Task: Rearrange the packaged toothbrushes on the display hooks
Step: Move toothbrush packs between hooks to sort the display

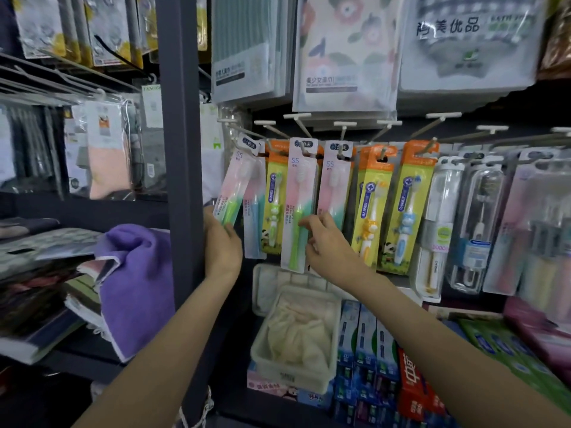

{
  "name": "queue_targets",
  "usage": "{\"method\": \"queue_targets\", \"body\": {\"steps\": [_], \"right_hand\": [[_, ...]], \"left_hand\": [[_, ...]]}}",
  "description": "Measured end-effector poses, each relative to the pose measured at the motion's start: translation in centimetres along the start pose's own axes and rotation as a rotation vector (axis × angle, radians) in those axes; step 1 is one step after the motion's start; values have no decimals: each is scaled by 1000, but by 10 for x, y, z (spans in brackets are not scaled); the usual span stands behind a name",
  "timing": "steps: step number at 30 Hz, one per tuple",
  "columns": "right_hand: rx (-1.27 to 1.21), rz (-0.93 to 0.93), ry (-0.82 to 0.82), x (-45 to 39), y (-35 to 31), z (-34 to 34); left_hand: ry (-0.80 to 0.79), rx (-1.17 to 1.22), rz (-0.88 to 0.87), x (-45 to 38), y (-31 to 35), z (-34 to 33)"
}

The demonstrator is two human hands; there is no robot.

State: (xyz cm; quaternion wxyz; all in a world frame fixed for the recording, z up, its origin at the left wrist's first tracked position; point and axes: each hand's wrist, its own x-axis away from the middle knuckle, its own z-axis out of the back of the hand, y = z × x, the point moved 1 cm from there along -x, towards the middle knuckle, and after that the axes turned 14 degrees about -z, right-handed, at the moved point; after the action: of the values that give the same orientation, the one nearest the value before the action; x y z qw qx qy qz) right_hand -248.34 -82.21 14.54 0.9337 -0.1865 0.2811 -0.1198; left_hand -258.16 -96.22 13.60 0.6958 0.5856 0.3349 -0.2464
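Packaged toothbrushes hang in a row from white display hooks (342,128). My left hand (222,242) grips the lower end of a tilted pink-and-green toothbrush pack (235,183), whose top sits near the leftmost hook. My right hand (324,242) pinches the lower part of a second pink-and-green pack (298,199) with a green brush, which hangs straight on its hook. A third pink pack (335,183) hangs just right of it. Orange-topped children's toothbrush packs (370,205) follow further right.
A dark shelf upright (182,149) stands right beside my left hand. Clear-cased brushes (438,220) hang at right. Towel packs (343,54) hang above. Below are a white basket (296,375) and toothpaste boxes (364,344). A purple towel (136,285) lies at left.
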Motion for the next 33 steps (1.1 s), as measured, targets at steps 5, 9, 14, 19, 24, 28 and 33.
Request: {"method": "queue_targets", "body": {"steps": [5, 9, 14, 19, 24, 28, 33], "right_hand": [[20, -21, -16, 5, 7, -4], [1, 17, 37, 11, 9, -3], [85, 121, 124, 14, 0, -5], [133, -155, 174, 13, 15, -4], [-214, -331, 92, 0, 9, -6], [-316, -423, 134, -13, -1, -24], [-156, -447, 160, -11, 1, -23]], "left_hand": [[0, -11, -23, 4, 4, 1], [-2, -26, -9, 4, 2, 0], [16, -139, 16, 10, 3, -4], [56, -245, -171, 22, 5, -10], [-77, -188, -403, 23, 11, -30], [-81, -167, -374, 21, 10, -39], [-51, -113, -204, 13, -4, -32]]}}
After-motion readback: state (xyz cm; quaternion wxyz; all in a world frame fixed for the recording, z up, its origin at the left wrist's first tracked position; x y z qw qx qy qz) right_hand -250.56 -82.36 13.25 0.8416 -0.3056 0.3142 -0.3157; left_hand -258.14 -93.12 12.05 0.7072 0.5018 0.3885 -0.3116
